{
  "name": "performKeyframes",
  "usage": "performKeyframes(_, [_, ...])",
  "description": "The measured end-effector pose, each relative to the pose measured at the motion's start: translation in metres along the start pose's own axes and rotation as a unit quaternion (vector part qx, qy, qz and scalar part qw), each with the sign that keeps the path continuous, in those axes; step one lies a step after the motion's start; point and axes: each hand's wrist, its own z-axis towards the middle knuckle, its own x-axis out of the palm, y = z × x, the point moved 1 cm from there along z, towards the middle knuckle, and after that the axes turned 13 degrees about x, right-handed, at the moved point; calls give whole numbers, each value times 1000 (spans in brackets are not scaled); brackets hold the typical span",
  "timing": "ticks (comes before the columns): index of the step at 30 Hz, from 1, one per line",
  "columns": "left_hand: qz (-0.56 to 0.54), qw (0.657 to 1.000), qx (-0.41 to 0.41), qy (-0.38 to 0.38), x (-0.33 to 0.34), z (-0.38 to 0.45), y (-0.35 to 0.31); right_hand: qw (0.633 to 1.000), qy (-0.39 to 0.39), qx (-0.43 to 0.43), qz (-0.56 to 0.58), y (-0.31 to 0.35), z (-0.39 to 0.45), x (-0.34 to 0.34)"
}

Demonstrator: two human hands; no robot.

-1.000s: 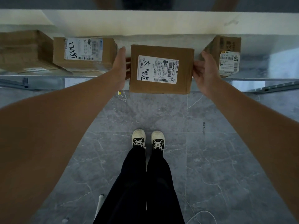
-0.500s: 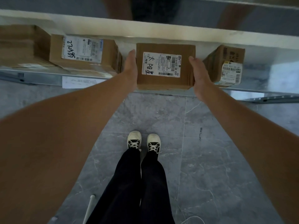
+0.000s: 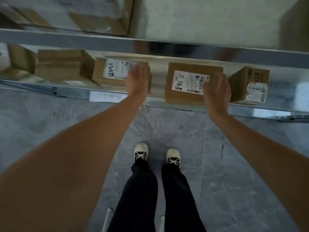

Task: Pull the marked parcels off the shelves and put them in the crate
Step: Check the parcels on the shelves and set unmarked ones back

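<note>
While resting flat on the lower shelf (image 3: 117, 95), front edge flush with the lip, the middle parcel (image 3: 185, 84) with its handwritten label faces up. Looks a stiff cardboard box, probably light; best taken by its two side walls. Left hand (image 3: 137, 81) hovering slack-fingered, holding nothing, in front of the left parcel (image 3: 115, 71). Right hand (image 3: 217, 91) loose and empty too, over the middle parcel's right edge; contact hard to judge. Tight on the right, with the neighbouring box (image 3: 249, 84) just beside; a clear gap on the left. Upper shelf rail (image 3: 167, 42) overhead, open floor (image 3: 234, 164) below. No crate visible.
</note>
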Motion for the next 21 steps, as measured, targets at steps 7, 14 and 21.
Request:
performKeyframes(7, [181,981,-9,-71,-95,68,63,989,145,19,5,71,-38,93])
performKeyframes(14, [27,983,-122,134,-119,86,84,953,200,206,93,114,-43,179])
performKeyframes(21, [-23,983,-103,148,-134,87,110,937,185,238,179,103,-60,186])
